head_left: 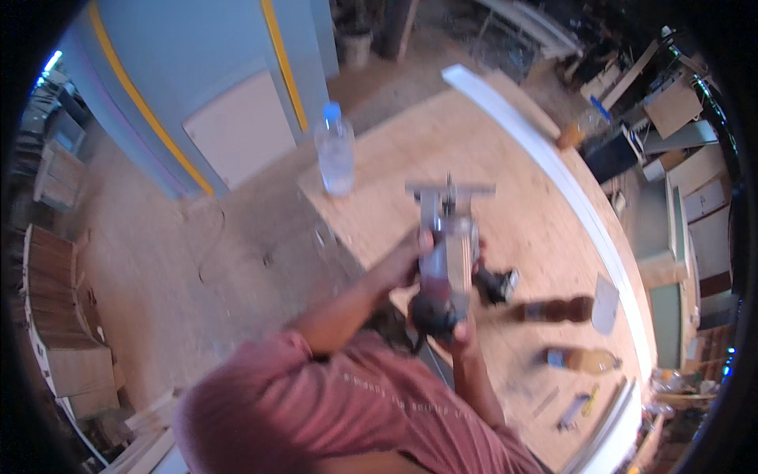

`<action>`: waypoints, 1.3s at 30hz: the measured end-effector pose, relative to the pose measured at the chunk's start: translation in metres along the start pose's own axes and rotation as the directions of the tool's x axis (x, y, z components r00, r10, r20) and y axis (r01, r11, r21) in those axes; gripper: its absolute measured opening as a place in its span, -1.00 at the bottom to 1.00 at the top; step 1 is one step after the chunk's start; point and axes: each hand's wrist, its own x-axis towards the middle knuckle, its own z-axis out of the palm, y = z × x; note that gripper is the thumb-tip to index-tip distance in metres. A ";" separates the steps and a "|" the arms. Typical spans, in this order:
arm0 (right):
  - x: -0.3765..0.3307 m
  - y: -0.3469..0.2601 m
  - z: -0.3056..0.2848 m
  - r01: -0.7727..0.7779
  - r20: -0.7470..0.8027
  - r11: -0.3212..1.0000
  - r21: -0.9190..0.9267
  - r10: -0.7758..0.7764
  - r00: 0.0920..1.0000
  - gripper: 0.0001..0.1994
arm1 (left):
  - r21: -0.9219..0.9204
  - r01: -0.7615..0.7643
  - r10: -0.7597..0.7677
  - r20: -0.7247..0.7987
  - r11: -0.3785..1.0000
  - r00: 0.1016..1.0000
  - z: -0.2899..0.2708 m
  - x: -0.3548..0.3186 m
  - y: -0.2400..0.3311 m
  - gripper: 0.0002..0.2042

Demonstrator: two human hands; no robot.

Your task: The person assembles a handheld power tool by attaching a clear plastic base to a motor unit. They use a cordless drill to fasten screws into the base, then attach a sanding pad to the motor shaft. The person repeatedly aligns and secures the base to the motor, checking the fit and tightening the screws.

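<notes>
A handheld router (pixel 448 272) with a silver body, a flat base plate and a black end is held up over a plywood sheet (pixel 395 150). Its base plate points away from me, and a thin bit sticks out past it. My left hand (pixel 407 259) wraps the left side of the body. Close to the black end, my right hand (pixel 464 336) grips the router from the right, its fingers partly hidden behind it. Beside the tool lies a black object (pixel 497 284), too blurred to name.
A clear bottle with a blue cap (pixel 336 154) stands at the sheet's left. On the right lie a dark brown bottle (pixel 557 308), a bottle of yellowish liquid (pixel 584 360) and a grey plate (pixel 606 306). A long white strip (pixel 545 162) runs along the far right edge.
</notes>
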 end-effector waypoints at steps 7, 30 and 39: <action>0.009 0.023 -0.007 0.015 -0.038 0.998 0.062 -0.012 0.999 -0.06 | 0.135 0.045 -0.025 -0.140 0.990 0.990 -0.009 -0.001 0.007 -0.22; 0.010 -0.007 -0.033 0.089 -0.117 0.932 -0.351 -0.138 0.983 0.12 | 0.176 0.131 -0.053 -0.390 0.976 0.919 0.011 -0.012 -0.001 -0.18; 0.037 0.000 -0.026 0.082 -0.253 0.743 -0.664 -0.326 0.911 -0.02 | 0.656 0.109 0.323 -0.502 0.747 0.802 0.006 -0.021 -0.020 -0.31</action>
